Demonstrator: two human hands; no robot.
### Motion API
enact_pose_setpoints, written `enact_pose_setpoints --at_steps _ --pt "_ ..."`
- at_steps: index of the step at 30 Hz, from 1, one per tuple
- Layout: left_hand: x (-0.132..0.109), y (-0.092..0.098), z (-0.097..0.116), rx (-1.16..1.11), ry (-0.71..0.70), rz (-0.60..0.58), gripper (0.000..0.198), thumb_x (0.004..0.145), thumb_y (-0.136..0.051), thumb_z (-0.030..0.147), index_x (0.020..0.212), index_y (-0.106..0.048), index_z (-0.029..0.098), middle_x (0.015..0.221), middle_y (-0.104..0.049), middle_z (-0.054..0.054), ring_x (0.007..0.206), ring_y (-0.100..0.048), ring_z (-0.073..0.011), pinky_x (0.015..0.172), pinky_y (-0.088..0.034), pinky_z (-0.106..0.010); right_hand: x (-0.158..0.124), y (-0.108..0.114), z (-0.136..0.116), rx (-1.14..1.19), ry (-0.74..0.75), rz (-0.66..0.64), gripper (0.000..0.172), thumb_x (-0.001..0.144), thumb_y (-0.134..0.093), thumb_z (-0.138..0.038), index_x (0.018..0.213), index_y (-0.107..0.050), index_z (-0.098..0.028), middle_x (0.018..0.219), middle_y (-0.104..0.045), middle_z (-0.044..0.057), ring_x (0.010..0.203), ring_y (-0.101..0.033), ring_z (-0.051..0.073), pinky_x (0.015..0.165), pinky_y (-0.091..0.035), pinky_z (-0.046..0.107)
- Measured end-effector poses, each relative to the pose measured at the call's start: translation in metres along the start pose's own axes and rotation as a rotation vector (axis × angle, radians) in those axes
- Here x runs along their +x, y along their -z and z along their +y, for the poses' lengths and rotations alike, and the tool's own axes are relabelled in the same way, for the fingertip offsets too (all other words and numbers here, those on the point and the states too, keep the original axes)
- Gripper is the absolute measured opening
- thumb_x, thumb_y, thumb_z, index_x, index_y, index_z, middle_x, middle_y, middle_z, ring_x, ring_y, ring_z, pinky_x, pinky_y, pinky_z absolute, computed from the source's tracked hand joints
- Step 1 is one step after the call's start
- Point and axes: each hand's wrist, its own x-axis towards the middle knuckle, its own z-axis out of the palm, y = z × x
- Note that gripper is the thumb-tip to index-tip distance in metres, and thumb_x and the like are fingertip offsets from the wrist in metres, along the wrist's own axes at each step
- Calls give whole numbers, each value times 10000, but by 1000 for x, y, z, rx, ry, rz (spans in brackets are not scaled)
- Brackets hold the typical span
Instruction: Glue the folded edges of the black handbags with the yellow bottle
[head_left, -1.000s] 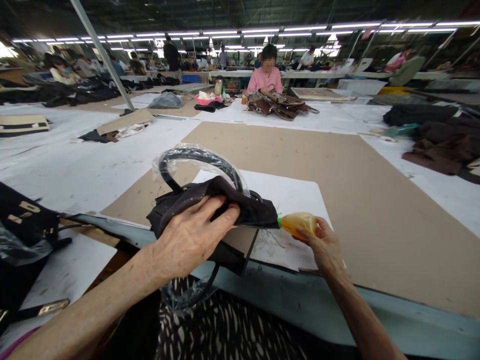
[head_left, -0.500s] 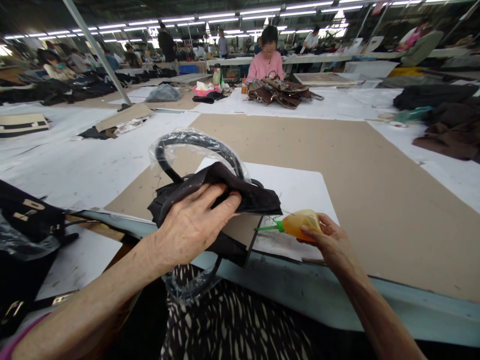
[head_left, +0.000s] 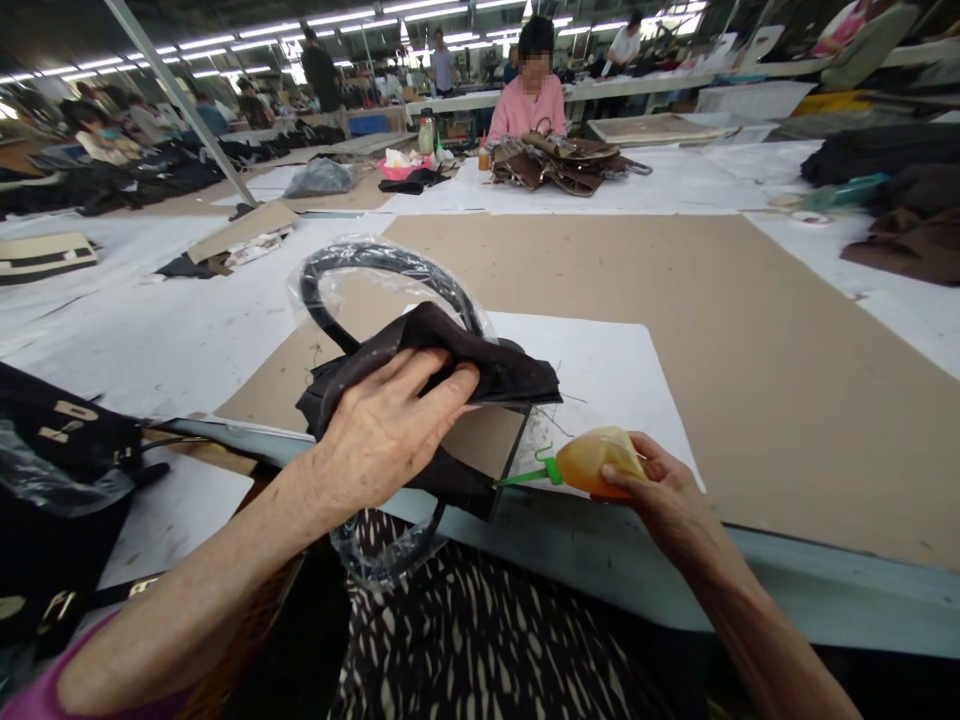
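Observation:
My left hand grips a dark brown handbag at the table's near edge, fingers folded over its bunched top fabric. The bag's black handle, wrapped in clear plastic, arches up behind my fingers. A tan panel on the bag's side shows under the lifted fabric. My right hand is closed round a squeezable orange glue bottle. Its green nozzle points left and touches the lower edge of the tan panel. Both rest over a white sheet.
Brown cardboard covers the table beyond the sheet. A black bag with gold letters lies at my left. Across the table a person in pink sits behind a pile of brown bags. Dark fabric is heaped at the right.
The glue bottle has drawn back out from under the fabric and dropped lower, its green nozzle now exposed against the tan panel's bottom edge. My left hand has kept its grip.

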Motion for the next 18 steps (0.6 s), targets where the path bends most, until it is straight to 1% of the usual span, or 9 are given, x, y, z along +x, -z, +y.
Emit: enact_pose_setpoints --at_steps 4,9,12,15,18 --pt "1 -2 -1 -6 15 -10 258 930 -383 258 1047 -586 150 916 -632 -75 812 -583 -174 731 -518 -283 -6 -3 0 22 1 -6 361 654 -804 -349 935 -636 -201 839 -631 21 760 -595 224 566 -524 246" --pt "2 -4 -2 -28 15 -13 244 913 -420 237 1050 -591 130 926 -629 -92 830 -584 -186 728 -514 -292 -12 -7 3 75 -22 -67 353 672 -803 -350 942 -634 -198 848 -623 29 761 -584 215 557 -520 237" --pt "2 -5 -2 -25 13 -14 242 912 -431 255 1055 -590 141 931 -629 -84 831 -582 -182 727 -509 -285 -16 -7 6 86 -20 -77 361 678 -809 -351 947 -633 -188 853 -623 38 755 -579 209 556 -521 234" --pt "1 -5 -3 -18 24 -31 242 918 -422 266 1055 -590 159 933 -628 -73 835 -584 -177 736 -509 -285 -20 -6 7 100 -33 -55 375 674 -815 -359 951 -634 -183 884 -627 49 759 -582 209 552 -526 233" --pt "0 -5 -3 -21 26 -41 243 913 -431 254 1075 -583 156 955 -625 -77 855 -584 -178 749 -508 -287 -23 -5 6 163 -73 -1 412 659 -828 -364 979 -633 -194 949 -629 55 779 -594 214 554 -539 236"
